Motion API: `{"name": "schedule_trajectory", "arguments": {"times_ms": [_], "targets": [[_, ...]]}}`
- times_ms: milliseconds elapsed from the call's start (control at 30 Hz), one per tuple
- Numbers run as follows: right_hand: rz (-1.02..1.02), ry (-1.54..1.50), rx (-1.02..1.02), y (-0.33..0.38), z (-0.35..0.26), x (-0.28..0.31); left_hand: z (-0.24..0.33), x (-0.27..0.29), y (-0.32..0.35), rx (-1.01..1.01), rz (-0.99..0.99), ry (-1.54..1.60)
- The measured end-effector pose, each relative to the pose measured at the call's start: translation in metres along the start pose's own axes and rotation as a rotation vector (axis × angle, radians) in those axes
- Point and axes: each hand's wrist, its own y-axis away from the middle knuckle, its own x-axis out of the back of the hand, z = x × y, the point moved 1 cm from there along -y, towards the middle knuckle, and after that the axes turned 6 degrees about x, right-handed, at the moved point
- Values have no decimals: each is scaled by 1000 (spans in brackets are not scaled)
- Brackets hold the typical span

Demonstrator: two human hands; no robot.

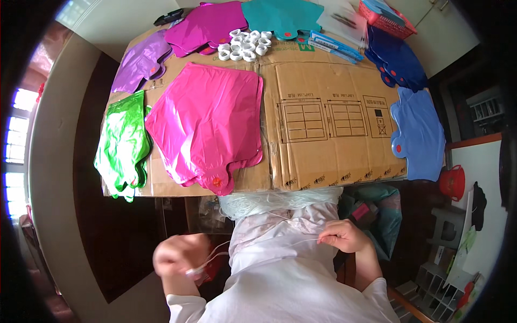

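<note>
My right hand (344,236) is closed in a pinch on a thin white string (301,240) in front of my body. My left hand (182,255), blurred by motion, is curled to the left of my lap. White strands run to its fingers, and a small white piece (195,273) shows at its lower edge; its exact form is smeared. A thick bundle of pale string (280,201) lies across my lap under the table edge. Closest on the table is a stack of shiny pink flat foil balloons (210,118) with rounded tabs bearing red dots.
The cardboard-covered table (328,156) holds green (123,142), purple (141,62), magenta (207,27), teal (283,17), navy (396,56) and light blue (419,132) foil stacks. White rings (245,46), blue-white packets (335,47) and a red basket (385,21) sit at the back.
</note>
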Motion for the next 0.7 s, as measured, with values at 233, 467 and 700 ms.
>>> {"name": "schedule_trajectory", "arguments": {"times_ms": [233,467,700], "targets": [[86,0,10,1,9,-17,-188,5,23,948,501,55],[234,386,-90,40,-49,10,-224,38,34,752,896,339],[477,575,-429,130,-108,64,-214,30,18,693,938,260]]}}
